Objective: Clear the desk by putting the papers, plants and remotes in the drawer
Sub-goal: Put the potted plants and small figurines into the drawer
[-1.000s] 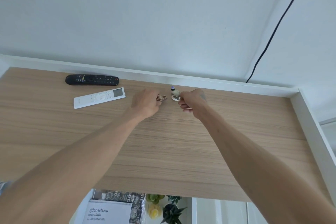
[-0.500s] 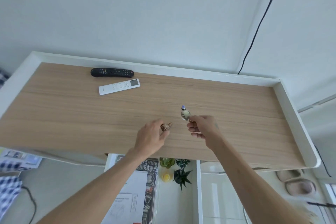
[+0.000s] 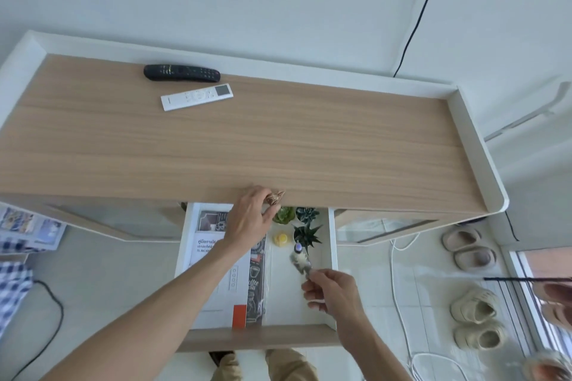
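Note:
The open drawer (image 3: 331, 244) below the desk (image 3: 247, 148) holds papers (image 3: 223, 284) on the left and small plants (image 3: 305, 233) plus a yellow item (image 3: 281, 239) at the back. My left hand (image 3: 249, 223) holds a brown shell-like ornament (image 3: 275, 197) at the desk's front edge, above the drawer. My right hand (image 3: 332, 291) holds a small bird figurine (image 3: 299, 260) by its tail over the drawer's right side. A black remote (image 3: 182, 73) and a white remote (image 3: 197, 97) lie at the desk's back left.
Slippers and shoes (image 3: 473, 291) stand on the floor at the right, with a white cable (image 3: 399, 297) beside them. A black cable (image 3: 418, 14) runs down the wall. Papers (image 3: 28, 226) and checked cloth (image 3: 14, 291) lie at the left.
Both hands came back from the middle of the desk toward me, each carrying its ornament. The right hand now hangs over the drawer, the left at the desk's front edge.

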`<state>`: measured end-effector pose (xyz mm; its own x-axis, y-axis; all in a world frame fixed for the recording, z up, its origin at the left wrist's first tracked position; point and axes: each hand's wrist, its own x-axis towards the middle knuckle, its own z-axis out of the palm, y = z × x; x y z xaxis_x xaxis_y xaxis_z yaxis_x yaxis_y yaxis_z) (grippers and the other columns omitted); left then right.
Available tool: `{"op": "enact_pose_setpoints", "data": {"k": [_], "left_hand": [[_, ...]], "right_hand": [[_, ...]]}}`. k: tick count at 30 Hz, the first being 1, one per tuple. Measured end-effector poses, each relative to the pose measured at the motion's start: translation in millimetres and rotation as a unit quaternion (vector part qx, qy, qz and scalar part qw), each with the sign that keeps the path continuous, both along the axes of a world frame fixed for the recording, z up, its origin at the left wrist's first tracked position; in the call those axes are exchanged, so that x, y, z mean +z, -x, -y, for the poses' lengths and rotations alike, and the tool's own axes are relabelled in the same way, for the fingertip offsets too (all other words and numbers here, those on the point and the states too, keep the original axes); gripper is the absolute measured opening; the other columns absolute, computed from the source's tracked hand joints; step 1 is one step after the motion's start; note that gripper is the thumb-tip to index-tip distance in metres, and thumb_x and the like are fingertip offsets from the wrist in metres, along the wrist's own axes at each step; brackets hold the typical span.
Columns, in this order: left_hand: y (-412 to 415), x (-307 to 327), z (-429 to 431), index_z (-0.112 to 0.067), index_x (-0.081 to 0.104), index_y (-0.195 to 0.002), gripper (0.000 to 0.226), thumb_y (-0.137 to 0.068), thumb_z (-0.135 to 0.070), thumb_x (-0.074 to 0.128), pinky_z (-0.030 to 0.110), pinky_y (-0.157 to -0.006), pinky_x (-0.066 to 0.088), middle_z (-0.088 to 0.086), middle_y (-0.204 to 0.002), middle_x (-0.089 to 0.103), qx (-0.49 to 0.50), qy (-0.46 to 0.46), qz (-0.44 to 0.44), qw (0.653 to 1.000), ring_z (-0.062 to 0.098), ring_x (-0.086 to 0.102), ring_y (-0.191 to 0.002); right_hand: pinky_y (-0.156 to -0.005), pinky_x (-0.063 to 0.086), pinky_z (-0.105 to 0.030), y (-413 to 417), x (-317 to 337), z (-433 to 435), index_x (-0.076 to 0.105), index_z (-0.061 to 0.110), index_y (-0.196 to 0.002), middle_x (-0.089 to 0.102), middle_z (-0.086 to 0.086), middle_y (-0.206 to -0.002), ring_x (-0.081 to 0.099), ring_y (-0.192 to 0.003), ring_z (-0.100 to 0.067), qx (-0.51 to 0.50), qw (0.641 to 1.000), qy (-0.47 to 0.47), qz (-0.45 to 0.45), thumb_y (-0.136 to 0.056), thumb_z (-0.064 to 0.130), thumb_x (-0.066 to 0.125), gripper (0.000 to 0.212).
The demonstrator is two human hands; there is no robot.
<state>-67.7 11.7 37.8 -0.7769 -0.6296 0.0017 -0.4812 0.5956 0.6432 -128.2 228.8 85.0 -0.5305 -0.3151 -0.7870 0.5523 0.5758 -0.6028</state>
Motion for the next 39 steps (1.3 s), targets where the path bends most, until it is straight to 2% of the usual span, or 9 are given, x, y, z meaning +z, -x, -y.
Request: {"op": "enact_pose_setpoints", "data": {"k": [9, 14, 20, 24, 27, 29, 33, 34, 39], "left_hand": [[-4, -10, -7, -0.006, 0.062, -0.113, 0.038, -0.097, -0.039, 0.055, 0.046, -0.094, 0.05, 0.009, -0.114, 0.066, 0.007, -0.011, -0.009, 1.0, 0.03, 0.06, -0.113], [-3, -14, -11, -0.007, 0.063, -0.11, 0.045, -0.096, -0.047, 0.049, 0.04, -0.112, 0.037, 0.009, -0.115, 0.067, 0.019, -0.008, -0.02, 1.0, 0.029, 0.055, -0.124], [-7, -21, -14, -0.008, 0.062, -0.113, 0.036, -0.096, -0.039, 0.058, 0.04, -0.107, 0.042, 0.009, -0.124, 0.064, 0.026, -0.004, -0.033, 0.999, 0.028, 0.048, -0.132], [-14, -14, -26, -0.013, 0.062, -0.11, 0.027, -0.095, -0.036, 0.062, 0.029, -0.08, 0.051, -0.002, -0.105, 0.067, 0.058, 0.011, -0.096, 0.994, 0.011, 0.06, -0.096], [-29, -13, -47, -0.016, 0.062, -0.111, 0.025, -0.094, -0.034, 0.065, 0.008, -0.08, 0.038, -0.008, -0.102, 0.061, 0.086, 0.007, -0.111, 0.99, 0.001, 0.052, -0.091], [-42, -20, -67, -0.015, 0.064, -0.107, 0.023, -0.091, -0.032, 0.068, 0.003, -0.076, 0.037, -0.007, -0.097, 0.058, 0.096, -0.015, -0.094, 0.991, -0.004, 0.049, -0.083], [-54, -43, -101, -0.017, 0.069, -0.09, 0.013, -0.083, -0.025, 0.075, 0.018, -0.058, 0.047, -0.005, -0.076, 0.059, 0.123, -0.1, 0.003, 0.987, 0.003, 0.053, -0.065], [-53, -49, -106, -0.017, 0.069, -0.087, 0.012, -0.082, -0.025, 0.075, 0.024, -0.056, 0.048, -0.006, -0.073, 0.06, 0.127, -0.121, 0.031, 0.984, 0.007, 0.055, -0.063], [-36, -74, -124, -0.022, 0.07, -0.082, 0.01, -0.076, -0.029, 0.074, 0.028, -0.057, 0.05, -0.008, -0.072, 0.069, 0.191, -0.199, 0.14, 0.951, 0.015, 0.065, -0.066]], "right_hand": [[-0.049, 0.048, -0.027, -11, -85, -17, 0.07, 0.0, -0.089, 0.07, -0.009, -0.066, 0.06, -0.057, -0.021, -0.071, 0.993, -0.086, 0.044, -0.091, 0.01, 0.059, 0.014], [-0.051, 0.054, -0.027, -6, -110, -6, 0.069, 0.005, -0.091, 0.072, -0.008, -0.072, 0.065, -0.063, -0.02, -0.102, 0.988, -0.098, 0.062, -0.094, 0.011, 0.056, 0.015], [-0.053, 0.055, -0.028, -7, -121, 3, 0.067, 0.008, -0.091, 0.072, -0.01, -0.078, 0.064, -0.064, -0.02, -0.135, 0.985, -0.094, 0.06, -0.096, 0.011, 0.052, 0.016], [-0.056, 0.056, -0.029, -9, -123, 6, 0.067, 0.007, -0.094, 0.073, -0.009, -0.079, 0.067, -0.065, -0.019, -0.155, 0.982, -0.084, 0.064, -0.095, 0.012, 0.055, 0.013], [-0.056, 0.056, -0.029, -10, -122, 7, 0.068, 0.005, -0.097, 0.074, -0.009, -0.08, 0.068, -0.066, -0.019, -0.157, 0.982, -0.077, 0.07, -0.094, 0.013, 0.057, 0.014], [-0.057, 0.056, -0.029, -10, -122, 7, 0.069, 0.005, -0.098, 0.074, -0.009, -0.08, 0.068, -0.066, -0.019, -0.156, 0.982, -0.079, 0.072, -0.094, 0.014, 0.058, 0.015], [-0.055, 0.055, -0.028, -9, -122, 5, 0.069, 0.005, -0.095, 0.072, -0.009, -0.077, 0.065, -0.062, -0.02, -0.152, 0.983, -0.077, 0.074, -0.093, 0.02, 0.061, 0.017], [-0.055, 0.055, -0.029, -9, -123, 4, 0.069, 0.005, -0.094, 0.071, -0.009, -0.077, 0.065, -0.062, -0.02, -0.152, 0.983, -0.077, 0.072, -0.092, 0.021, 0.062, 0.017], [-0.057, 0.057, -0.029, -5, -127, 2, 0.068, 0.004, -0.091, 0.071, -0.01, -0.075, 0.064, -0.06, -0.021, -0.16, 0.982, -0.067, 0.068, -0.09, 0.016, 0.062, 0.013]]}}
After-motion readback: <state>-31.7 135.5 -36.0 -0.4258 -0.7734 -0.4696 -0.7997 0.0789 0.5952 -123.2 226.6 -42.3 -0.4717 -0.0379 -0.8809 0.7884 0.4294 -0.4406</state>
